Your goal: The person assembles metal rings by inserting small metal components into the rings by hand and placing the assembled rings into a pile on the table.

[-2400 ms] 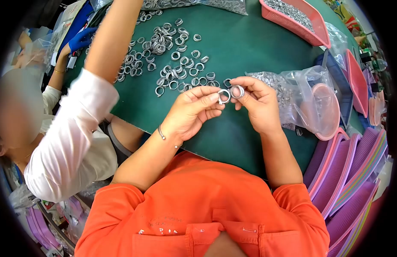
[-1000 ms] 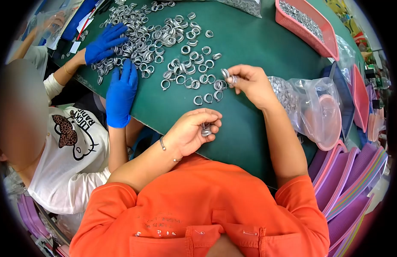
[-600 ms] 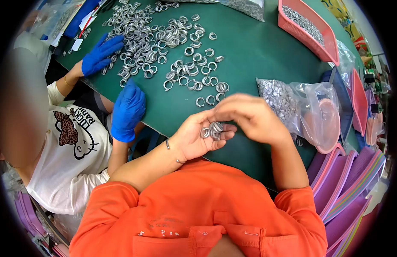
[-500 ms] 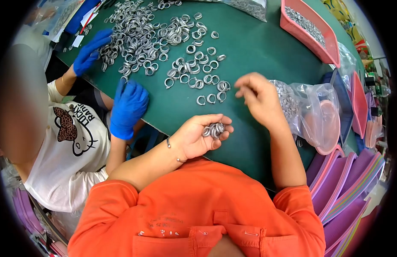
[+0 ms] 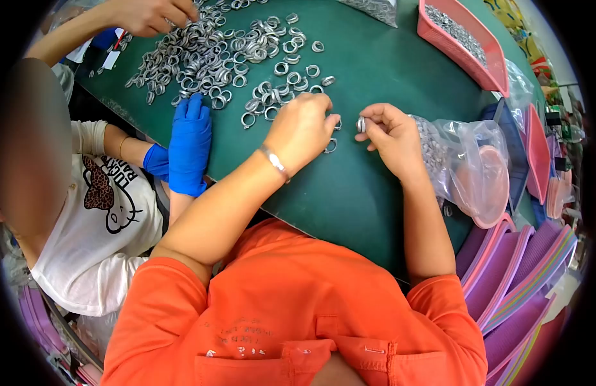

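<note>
My right hand (image 5: 393, 136) pinches a small grey metal ring (image 5: 361, 124) between thumb and fingertips, just above the table. My left hand (image 5: 302, 128) is turned palm down with its fingers curled, over a small group of metal rings (image 5: 267, 96). Its back hides the palm, so whatever it holds does not show. A loose ring (image 5: 330, 145) lies below its fingertips. Up and to the left spreads a large pile of the same rings (image 5: 211, 58).
A co-worker's blue-gloved hands (image 5: 190, 148) rest at the left table edge; another person's bare hand (image 5: 153, 14) reaches over the pile. To the right are a pink basket (image 5: 497, 71) of small metal parts, a clear plastic bag (image 5: 465, 145) and stacked purple trays (image 5: 504, 276).
My left hand, palm up with several rings before, has turned over and moved up onto the small group. My right hand now pinches a ring. A bare hand has appeared over the pile.
</note>
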Action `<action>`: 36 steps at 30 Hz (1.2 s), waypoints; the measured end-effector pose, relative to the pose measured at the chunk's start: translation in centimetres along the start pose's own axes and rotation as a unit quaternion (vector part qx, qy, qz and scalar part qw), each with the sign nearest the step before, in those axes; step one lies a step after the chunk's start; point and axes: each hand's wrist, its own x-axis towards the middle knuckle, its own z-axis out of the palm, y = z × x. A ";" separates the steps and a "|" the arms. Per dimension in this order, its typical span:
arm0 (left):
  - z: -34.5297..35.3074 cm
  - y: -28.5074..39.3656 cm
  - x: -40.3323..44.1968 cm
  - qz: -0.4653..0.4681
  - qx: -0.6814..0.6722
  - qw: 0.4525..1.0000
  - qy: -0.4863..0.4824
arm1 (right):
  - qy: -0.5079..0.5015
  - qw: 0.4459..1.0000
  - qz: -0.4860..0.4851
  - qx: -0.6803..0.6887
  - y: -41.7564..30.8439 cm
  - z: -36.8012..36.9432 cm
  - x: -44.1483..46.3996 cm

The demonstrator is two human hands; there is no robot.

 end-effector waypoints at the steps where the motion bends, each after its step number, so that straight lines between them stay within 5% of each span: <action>1: 0.4 0.0 0.4 0.004 0.056 0.998 -0.037 | 0.004 1.000 -0.001 -0.001 0.7 -0.1 0.0; 3: 0.7 0.4 0.6 0.016 0.081 0.995 -0.047 | 0.020 0.994 -0.102 -0.021 1.9 -0.3 -0.1; 7: 0.7 0.0 -0.1 0.048 0.123 0.989 -0.070 | 0.085 0.986 -0.140 0.019 1.9 0.2 -0.8; 9: 0.5 -0.1 0.0 0.100 -0.002 0.995 0.004 | 0.106 0.974 -0.197 -0.030 1.8 0.3 -1.1; 11: 0.1 0.8 -0.5 0.062 -0.048 0.997 -0.006 | 0.127 0.956 -0.252 -0.076 1.5 0.5 -1.5; 13: -0.8 2.4 -1.1 -0.129 -0.251 0.959 -0.037 | 0.133 0.948 -0.288 -0.018 1.0 0.8 -2.0; 20: -1.2 3.2 -2.2 -0.107 -0.326 0.939 -0.013 | 0.150 0.926 -0.343 0.042 -0.6 1.1 -2.9; 23: -1.9 3.5 -2.9 -0.161 -0.391 0.904 -0.069 | 0.131 0.910 -0.388 -0.062 -1.4 0.7 -3.3; 25: -2.2 3.7 -3.1 -0.364 -0.681 0.632 -0.071 | 0.034 0.901 -0.418 -0.114 -2.1 1.0 -3.4; 27: -2.1 2.4 -3.2 -0.413 -0.760 0.490 -0.115 | 0.021 0.894 -0.438 -0.094 -1.7 1.5 -2.2; 29: -1.1 -0.1 -3.9 -0.422 -0.781 0.439 -0.137 | 0.103 0.916 -0.352 -0.165 -1.6 2.2 0.2; 31: -1.8 0.5 -2.4 -0.420 -0.786 0.432 -0.136 | 0.126 0.904 -0.368 -0.177 0.1 3.4 3.2; 35: -5.2 1.8 5.7 -0.367 -0.837 0.403 0.046 | 0.092 0.898 -0.313 -0.297 1.2 4.6 6.8; 36: -6.7 2.1 8.6 -0.326 -0.838 0.430 0.081 | 0.103 0.903 -0.307 -0.280 0.5 4.5 6.3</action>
